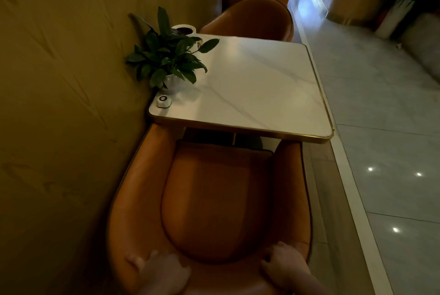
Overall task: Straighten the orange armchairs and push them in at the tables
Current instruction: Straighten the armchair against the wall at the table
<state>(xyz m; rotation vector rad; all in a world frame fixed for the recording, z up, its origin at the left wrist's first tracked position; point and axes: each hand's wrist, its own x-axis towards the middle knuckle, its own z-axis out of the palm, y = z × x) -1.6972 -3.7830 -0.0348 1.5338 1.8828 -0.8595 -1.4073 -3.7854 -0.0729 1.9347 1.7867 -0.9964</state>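
Marble-topped table beside a tan wall; each hand grips the orange armchair backrest.

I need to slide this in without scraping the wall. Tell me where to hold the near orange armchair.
Grip the top rim of the near armchair's curved backrest from behind, one hand on each side of centre, as the left hand and right hand do now. The shell opens toward the table, so an even push from behind should drive it straight in, clear of the wall.

Near armchair before the table; plant on its left; another armchair behind.
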